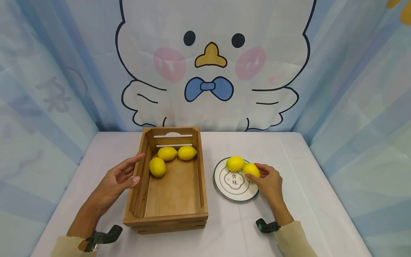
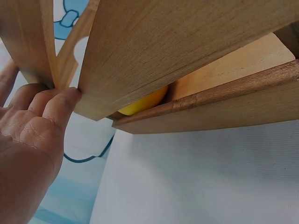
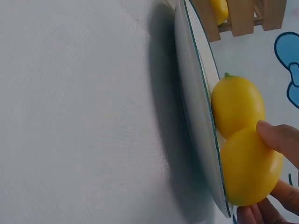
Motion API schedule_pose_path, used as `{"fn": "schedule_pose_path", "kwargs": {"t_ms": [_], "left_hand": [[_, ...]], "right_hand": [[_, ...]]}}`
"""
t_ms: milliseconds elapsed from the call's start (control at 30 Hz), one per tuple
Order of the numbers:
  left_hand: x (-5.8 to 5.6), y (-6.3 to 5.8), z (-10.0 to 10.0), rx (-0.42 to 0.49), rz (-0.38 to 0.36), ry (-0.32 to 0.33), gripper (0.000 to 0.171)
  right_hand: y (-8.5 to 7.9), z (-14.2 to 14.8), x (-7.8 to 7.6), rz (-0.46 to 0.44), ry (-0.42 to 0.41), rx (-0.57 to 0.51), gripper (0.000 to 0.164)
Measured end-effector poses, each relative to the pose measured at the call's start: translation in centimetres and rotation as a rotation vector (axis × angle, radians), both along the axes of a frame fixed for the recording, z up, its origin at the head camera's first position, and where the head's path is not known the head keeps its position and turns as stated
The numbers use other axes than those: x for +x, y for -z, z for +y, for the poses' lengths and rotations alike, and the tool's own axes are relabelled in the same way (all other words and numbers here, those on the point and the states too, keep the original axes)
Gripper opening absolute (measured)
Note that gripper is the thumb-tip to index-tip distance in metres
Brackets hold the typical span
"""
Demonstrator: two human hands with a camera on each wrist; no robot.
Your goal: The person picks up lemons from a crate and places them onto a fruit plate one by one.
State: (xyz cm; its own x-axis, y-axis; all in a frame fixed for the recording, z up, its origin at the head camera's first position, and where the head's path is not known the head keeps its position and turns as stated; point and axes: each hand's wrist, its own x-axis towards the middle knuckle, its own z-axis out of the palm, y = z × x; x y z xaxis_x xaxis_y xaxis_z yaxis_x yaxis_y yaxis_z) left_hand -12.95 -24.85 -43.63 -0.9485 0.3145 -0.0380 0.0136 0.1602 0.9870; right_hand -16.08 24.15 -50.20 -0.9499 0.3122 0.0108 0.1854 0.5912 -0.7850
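On the white plate (image 1: 226, 186) sit two lemons. My right hand (image 1: 269, 181) pinches the nearer lemon (image 1: 251, 171) between thumb and fingers at the plate's right side. The other lemon (image 1: 235, 164) lies beside it; the right wrist view shows the gripped lemon (image 3: 251, 167) touching that second lemon (image 3: 238, 106). A wooden crate (image 1: 167, 219) stands left of the plate. Three lemons (image 1: 157, 167) lie toward its far end. My left hand (image 1: 117, 182) is at the crate's left wall, fingers extended, with fingertips against the slats (image 2: 88, 93) in the left wrist view.
A white cloth covers the table (image 1: 305, 192). Behind it hangs a curtain (image 1: 208, 110) with a cartoon figure, and further curtains flank both sides. Dark wrist-worn devices (image 1: 107, 235) stick out below both hands. A strip of tabletop separates crate and plate.
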Motion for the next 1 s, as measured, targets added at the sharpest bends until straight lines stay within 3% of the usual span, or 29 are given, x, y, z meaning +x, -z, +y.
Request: {"fn": "schedule_pose_path", "kwargs": {"t_ms": [767,1000], "left_hand": [[0.04,-0.02,0.04,-0.014,0.003,-0.007,0.063],[0.01,-0.03,0.08,-0.008,0.002,-0.004,0.063]], "right_hand": [[0.32,-0.21,-0.11,0.018,-0.01,0.007,0.063],[0.03,-0.1,-0.23,0.096,0.014,-0.018,0.06]]}}
